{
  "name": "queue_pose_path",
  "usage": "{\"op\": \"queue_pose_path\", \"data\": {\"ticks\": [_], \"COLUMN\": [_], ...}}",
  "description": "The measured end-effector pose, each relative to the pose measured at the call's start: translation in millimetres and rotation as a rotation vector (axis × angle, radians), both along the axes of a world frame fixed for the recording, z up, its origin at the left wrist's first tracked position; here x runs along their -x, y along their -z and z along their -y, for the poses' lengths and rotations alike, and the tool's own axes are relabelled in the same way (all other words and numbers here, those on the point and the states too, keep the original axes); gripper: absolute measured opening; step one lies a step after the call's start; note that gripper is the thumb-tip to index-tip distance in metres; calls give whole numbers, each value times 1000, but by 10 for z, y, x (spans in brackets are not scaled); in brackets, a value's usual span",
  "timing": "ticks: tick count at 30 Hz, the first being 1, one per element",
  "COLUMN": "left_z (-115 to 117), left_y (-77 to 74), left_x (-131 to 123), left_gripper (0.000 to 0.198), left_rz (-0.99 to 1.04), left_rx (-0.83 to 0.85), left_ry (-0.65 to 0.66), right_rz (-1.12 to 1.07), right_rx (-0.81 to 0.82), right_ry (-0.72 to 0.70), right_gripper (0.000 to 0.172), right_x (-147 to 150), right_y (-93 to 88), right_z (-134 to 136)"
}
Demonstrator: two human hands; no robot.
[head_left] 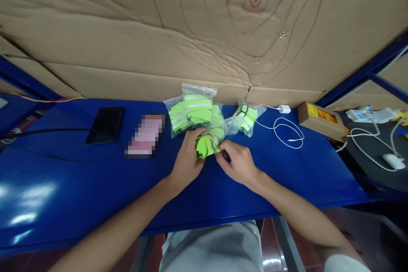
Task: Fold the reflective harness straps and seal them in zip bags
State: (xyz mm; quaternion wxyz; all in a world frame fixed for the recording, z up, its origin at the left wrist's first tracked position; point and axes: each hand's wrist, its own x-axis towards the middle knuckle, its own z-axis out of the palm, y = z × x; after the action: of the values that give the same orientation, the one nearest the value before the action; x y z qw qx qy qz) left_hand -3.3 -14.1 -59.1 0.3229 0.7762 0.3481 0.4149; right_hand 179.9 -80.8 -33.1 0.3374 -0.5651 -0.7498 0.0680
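A rolled neon-green reflective strap (206, 146) with a grey stripe lies between my hands, partly inside a clear plastic bag. My left hand (187, 159) grips it from the left, thumb on top and fingers beneath. At its right edge, my right hand (237, 161) pinches a corner between thumb and curled fingers. Right behind are clear zip bags (198, 108) holding more green bands with pale stripes. Another bagged green strap (247, 117) rests to the right, beside crumpled clear plastic (232, 125).
On the blue table (105, 195), a black phone (105, 125) and a pixelated phone-like device (146, 135) lie left. To the right are a white charging cable (288, 131), its adapter (284, 109) and a cardboard box (321, 121). A marked cardboard wall (127, 51) stands behind.
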Motion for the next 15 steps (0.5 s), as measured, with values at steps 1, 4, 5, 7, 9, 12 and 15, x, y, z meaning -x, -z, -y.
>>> {"op": "queue_pose_path", "data": {"ticks": [1, 4, 5, 7, 9, 12, 15], "left_z": [-4, -3, 2, 12, 19, 10, -1], "left_y": [-7, -31, -33, -21, 2, 23, -7], "left_x": [2, 0, 0, 9, 25, 48, 56], "left_gripper": [63, 53, 51, 52, 59, 71, 77], "left_rz": [-12, -45, -65, -118, -170, -230, -294], "left_rx": [-6, 3, 5, -5, -36, -108, -167], "left_ry": [5, 46, 56, 70, 73, 50, 31], "right_rz": [-29, -81, -76, -58, -83, -163, -85], "right_rx": [7, -2, -14, -27, 1, 65, 4], "right_ry": [4, 42, 57, 67, 26, -91, -175], "right_gripper": [15, 16, 15, 19, 28, 27, 36], "right_x": [-9, -66, -85, -119, -151, -205, -253], "right_y": [-2, -30, -43, -73, -109, -186, -280], "right_z": [-3, -21, -28, -43, -58, -71, -60]}}
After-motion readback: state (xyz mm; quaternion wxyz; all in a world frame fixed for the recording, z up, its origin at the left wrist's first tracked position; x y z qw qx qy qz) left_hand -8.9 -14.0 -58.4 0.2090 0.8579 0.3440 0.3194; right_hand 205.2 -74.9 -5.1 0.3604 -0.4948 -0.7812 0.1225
